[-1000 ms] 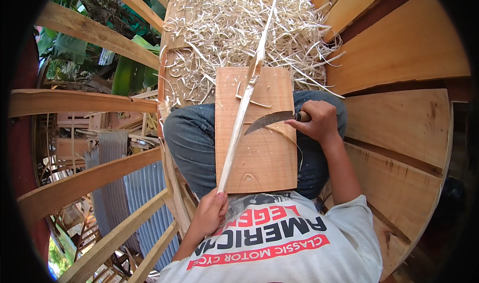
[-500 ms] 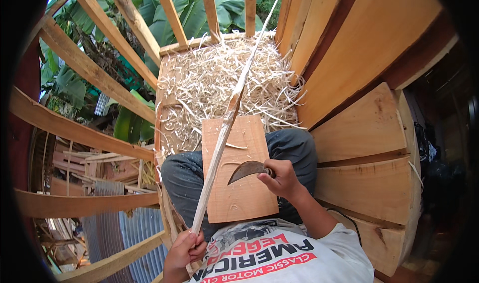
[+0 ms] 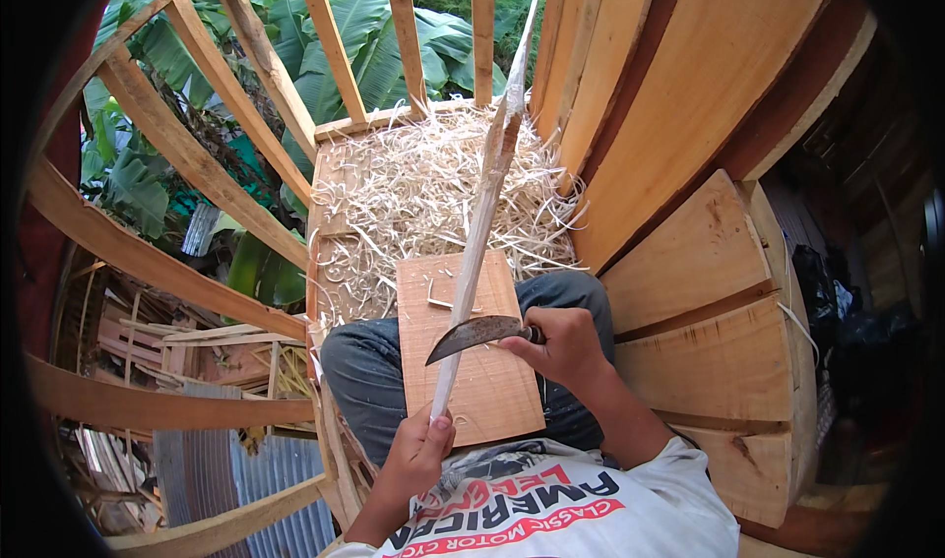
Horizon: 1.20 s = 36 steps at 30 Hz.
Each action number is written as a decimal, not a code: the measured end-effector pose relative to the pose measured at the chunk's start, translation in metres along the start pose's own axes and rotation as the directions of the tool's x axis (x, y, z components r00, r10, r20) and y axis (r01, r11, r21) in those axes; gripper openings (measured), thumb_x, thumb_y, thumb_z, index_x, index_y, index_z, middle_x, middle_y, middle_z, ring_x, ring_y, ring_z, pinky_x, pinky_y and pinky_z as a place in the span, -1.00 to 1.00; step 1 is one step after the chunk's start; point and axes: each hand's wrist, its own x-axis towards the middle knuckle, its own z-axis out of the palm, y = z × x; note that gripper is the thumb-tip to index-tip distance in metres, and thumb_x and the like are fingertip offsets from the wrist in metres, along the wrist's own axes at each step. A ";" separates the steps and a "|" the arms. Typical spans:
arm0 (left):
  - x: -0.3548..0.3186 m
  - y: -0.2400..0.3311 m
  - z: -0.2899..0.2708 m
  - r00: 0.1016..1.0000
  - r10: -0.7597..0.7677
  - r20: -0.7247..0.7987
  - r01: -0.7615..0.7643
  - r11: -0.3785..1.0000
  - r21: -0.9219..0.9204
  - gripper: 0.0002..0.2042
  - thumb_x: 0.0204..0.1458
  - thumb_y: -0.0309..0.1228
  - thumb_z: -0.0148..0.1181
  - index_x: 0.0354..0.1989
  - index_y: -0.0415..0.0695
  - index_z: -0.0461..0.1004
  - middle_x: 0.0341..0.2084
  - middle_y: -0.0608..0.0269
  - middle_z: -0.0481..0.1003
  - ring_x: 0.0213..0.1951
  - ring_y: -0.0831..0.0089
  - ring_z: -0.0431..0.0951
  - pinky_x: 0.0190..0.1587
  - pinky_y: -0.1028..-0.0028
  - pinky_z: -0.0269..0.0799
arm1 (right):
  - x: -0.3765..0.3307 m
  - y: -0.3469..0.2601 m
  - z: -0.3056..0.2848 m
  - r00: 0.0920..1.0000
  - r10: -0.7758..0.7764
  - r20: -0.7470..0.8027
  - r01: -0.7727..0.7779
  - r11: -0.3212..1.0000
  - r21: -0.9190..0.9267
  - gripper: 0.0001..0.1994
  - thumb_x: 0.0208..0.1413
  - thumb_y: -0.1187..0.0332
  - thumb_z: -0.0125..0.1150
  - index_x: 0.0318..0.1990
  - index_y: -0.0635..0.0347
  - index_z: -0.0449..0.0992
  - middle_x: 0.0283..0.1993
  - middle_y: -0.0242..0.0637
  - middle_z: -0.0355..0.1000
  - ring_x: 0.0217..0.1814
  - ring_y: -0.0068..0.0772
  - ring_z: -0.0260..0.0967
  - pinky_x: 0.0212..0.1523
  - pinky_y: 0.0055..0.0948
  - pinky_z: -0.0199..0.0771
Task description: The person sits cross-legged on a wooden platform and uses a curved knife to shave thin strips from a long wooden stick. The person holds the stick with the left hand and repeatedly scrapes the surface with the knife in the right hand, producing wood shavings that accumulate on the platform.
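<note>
My left hand [image 3: 418,452] is closed round the lower end of a long pale strip of wood or bamboo [image 3: 479,218], which slants up and away past the far edge. A darker brown patch marks it partway along. In my right hand [image 3: 564,344] is the handle of a curved knife [image 3: 472,336] with a dark, worn blade. The blade lies across the strip a little above my left hand. Under both, a flat wooden board [image 3: 418,361] rests on my lap, with a few loose shavings on it.
Curly pale shavings [image 3: 443,174] cover much of the floor ahead. Wooden slats [image 3: 212,184] form a railing on the left and front. A plank wall [image 3: 689,95] rises close on the right. Beyond the railing are broad leaves [image 3: 364,51] and corrugated metal sheets [image 3: 281,489].
My left hand has pushed the strip forward and to the right, onto the board. The knife, which was apart from the strip, now lies across it.
</note>
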 end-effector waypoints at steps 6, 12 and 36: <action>-0.001 0.004 0.005 1.000 0.016 -0.023 -0.011 0.982 0.188 -0.62 0.24 -0.12 -0.20 -0.51 -0.15 0.18 -0.75 0.41 0.21 -0.69 0.67 0.13 -0.63 0.60 0.02 | 0.024 0.023 -0.013 0.988 -0.067 -0.138 0.034 0.973 -0.229 -0.37 -0.23 -0.26 0.25 -0.79 0.14 0.23 -0.82 -0.31 0.12 -0.80 -0.29 0.16 -0.73 -0.38 0.14; 0.000 0.011 -0.001 0.997 -0.061 -0.046 0.071 0.955 0.287 -0.74 0.22 -0.28 -0.15 -0.31 -0.28 0.28 -0.74 0.21 0.20 -0.64 0.53 0.23 -0.56 0.44 0.18 | 0.048 0.038 -0.004 0.968 -0.057 -0.245 -0.007 0.968 -0.252 -0.33 -0.27 -0.34 0.21 -0.78 0.16 0.24 -0.82 -0.27 0.13 -0.80 -0.25 0.13 -0.73 -0.38 0.13; 0.029 0.010 -0.001 0.990 -0.097 -0.104 0.130 0.912 0.390 -0.79 0.19 -0.36 -0.11 -0.30 -0.30 0.29 -0.72 0.00 0.27 -0.67 0.24 0.34 -0.55 0.36 0.23 | 0.055 0.049 0.019 0.998 -0.008 -0.066 -0.008 0.971 -0.240 -0.33 -0.29 -0.37 0.21 -0.77 0.14 0.27 -0.83 -0.30 0.17 -0.82 -0.28 0.18 -0.74 -0.40 0.17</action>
